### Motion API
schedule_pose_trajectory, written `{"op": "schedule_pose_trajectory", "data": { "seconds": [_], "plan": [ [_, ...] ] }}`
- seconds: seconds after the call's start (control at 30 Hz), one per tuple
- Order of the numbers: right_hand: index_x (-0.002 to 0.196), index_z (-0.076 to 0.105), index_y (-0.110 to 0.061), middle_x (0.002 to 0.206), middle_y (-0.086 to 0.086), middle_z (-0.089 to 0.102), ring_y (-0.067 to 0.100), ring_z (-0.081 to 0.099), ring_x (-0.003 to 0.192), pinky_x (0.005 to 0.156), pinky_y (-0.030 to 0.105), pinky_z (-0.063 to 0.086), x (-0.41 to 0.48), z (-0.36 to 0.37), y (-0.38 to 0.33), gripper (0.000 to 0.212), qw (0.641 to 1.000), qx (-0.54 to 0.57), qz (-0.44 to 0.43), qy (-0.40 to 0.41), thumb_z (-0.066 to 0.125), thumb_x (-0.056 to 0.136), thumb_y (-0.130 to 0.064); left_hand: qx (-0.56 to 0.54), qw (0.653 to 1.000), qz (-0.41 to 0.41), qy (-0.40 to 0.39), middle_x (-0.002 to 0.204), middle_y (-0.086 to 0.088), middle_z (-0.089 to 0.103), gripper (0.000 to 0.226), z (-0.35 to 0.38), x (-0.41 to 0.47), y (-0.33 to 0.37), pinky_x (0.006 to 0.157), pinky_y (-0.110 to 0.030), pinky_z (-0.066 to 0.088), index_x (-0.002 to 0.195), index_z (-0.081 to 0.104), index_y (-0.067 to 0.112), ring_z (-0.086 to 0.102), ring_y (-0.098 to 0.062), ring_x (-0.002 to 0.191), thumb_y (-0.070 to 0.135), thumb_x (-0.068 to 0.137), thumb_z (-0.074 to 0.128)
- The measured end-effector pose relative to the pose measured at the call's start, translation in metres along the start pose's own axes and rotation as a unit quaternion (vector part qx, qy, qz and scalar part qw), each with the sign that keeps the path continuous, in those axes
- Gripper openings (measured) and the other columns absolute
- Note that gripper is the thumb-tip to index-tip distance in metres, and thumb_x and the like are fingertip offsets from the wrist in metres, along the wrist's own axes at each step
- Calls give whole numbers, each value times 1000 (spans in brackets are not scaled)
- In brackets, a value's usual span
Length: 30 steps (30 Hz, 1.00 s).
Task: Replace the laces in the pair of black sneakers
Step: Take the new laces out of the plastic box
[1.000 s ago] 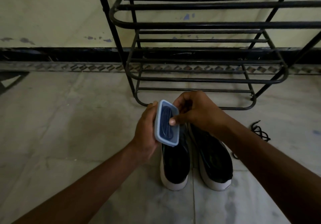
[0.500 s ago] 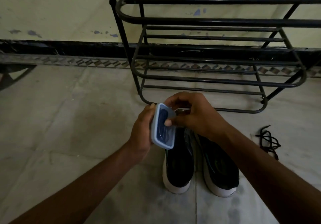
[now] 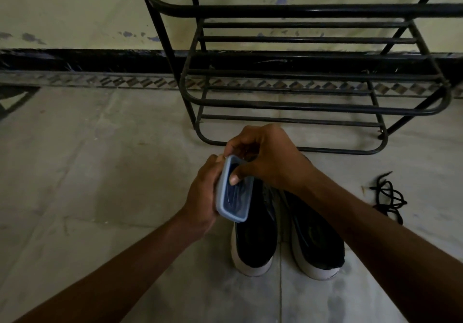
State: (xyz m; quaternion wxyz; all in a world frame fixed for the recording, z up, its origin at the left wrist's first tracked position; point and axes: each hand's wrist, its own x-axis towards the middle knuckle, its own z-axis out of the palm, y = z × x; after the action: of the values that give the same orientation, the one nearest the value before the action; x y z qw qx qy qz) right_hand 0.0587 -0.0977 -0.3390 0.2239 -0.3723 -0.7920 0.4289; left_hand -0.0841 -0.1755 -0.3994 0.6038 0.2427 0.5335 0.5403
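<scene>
The left hand [image 3: 202, 197] is gripping a small rectangular box [image 3: 235, 201] from its left side, fingers wrapped behind it, and is holding it on end with its face tilted toward the camera. The right hand [image 3: 271, 158] is curling over the box's top end. Its thumb [image 3: 234, 179] is pressing on the pale blue-rimmed lid [image 3: 226, 212] while its fingers are hooking over the upper edge. Along the lower end the lid is sitting flush on the box; the top end is hiding under the fingers. Something dark and looped is showing through the clear panel, but I cannot tell what it is.

Just below the hands, the pair of black sneakers [image 3: 255, 245] is standing side by side on the floor [image 3: 100, 172], white soles touching the pale tiles and rounded ends pointing toward the person. The box is overlapping the far part of the sneaker on the left of the view, and the right forearm is crossing over the other one.

To the right, a loose black lace [image 3: 388, 197] is lying in a tangle on the floor, near the sneakers but apart from them. Beyond the hands a black metal shoe rack [image 3: 300, 103] is standing against the wall [image 3: 75, 9], its barred shelves stacking upward.
</scene>
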Motion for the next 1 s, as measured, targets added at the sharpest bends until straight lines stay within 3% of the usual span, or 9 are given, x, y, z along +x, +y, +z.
{"op": "schedule_pose_trajectory", "data": {
  "seconds": [0.07,0.27,0.4,0.53,0.63,0.73,0.8,0.9,1.0],
  "plan": [
    [92,78,-16,93,-3,71,11,69,83,75,38,59,3,3,1,39,1000,-9,-7,1,96,57,-17,-5,1000,13,-4,111,-24,60,63,-3,1,-1,91,-44,52,132,53,-3,61,-32,100,42,87,48],
    [92,79,-15,92,-2,71,11,67,83,75,35,58,9,14,2,40,999,-28,-27,13,97,56,-17,-1,999,31,-7,79,-2,66,29,-14,5,-7,77,-34,55,92,58,11,65,-17,77,38,89,47],
    [93,78,-12,94,1,70,13,67,85,77,36,57,16,17,2,42,999,-27,-31,-6,97,55,-16,-61,998,1,21,95,-11,66,52,-22,2,-10,78,-35,57,121,57,0,67,-22,86,40,88,49],
    [92,74,-11,99,1,68,15,66,92,83,39,56,21,19,-1,37,997,-42,-30,-60,94,61,-14,-39,998,7,43,91,-11,67,46,-31,3,-17,74,-33,59,115,57,2,69,-21,83,41,93,47],
    [89,66,-14,97,-2,64,11,63,90,79,34,57,23,19,-5,32,997,-39,-39,-47,89,68,-13,-29,992,-15,120,96,-18,65,45,-47,8,-15,66,-36,59,122,58,0,67,-28,86,38,105,43],
    [84,60,-16,91,-4,62,8,61,84,74,23,56,22,24,-8,29,998,-29,-49,-36,87,72,-13,-110,970,-58,209,117,-20,61,45,-78,15,-8,71,-45,58,133,57,0,63,-34,101,33,108,40],
    [82,59,-14,90,-2,62,9,61,83,72,22,55,21,37,-9,27,997,-44,-59,-36,84,75,-10,-169,960,-53,217,107,-13,64,38,-99,17,-3,76,-40,56,118,63,8,65,-27,92,32,108,35],
    [82,51,-18,91,-1,58,16,61,84,70,28,55,19,71,-8,29,989,-119,-66,-49,78,81,-7,-222,946,-41,233,101,-8,63,35,-123,14,6,62,-27,59,108,63,17,62,-24,85,35,109,32],
    [97,49,-14,103,10,52,30,56,89,70,41,50,13,116,-5,24,965,-232,-86,-81,65,86,-1,-226,947,-47,223,119,-11,61,44,-137,8,12,61,-25,57,135,56,14,60,-23,90,39,109,30]
  ]
}}
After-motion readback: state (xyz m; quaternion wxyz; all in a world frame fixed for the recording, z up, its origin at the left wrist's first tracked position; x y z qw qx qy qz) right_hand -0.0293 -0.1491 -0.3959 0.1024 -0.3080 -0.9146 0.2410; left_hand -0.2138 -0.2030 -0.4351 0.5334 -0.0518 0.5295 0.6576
